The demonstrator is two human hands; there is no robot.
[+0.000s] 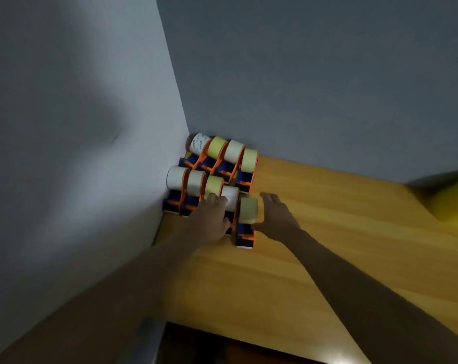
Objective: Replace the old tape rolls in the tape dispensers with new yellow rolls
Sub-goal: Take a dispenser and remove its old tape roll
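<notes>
The nearest tape dispenser (245,224) stands at the near right of the cluster on the wooden table (327,232). Left hand (213,219) curls over the neighbouring white roll (230,198); right hand (277,216) hangs spread beside the yellow roll (248,210). Likely light, rigid plastic; best gripped by its orange frame.

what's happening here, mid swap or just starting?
A person is reaching into two rows of tape dispensers packed into the corner of a wooden table. The left hand rests on the front row by a white roll; whether it grips is unclear. The right hand is open beside the front-right yellow roll. Rolls are a mix of white and yellow, all seated in dispensers. Nothing has been lifted out.
</notes>
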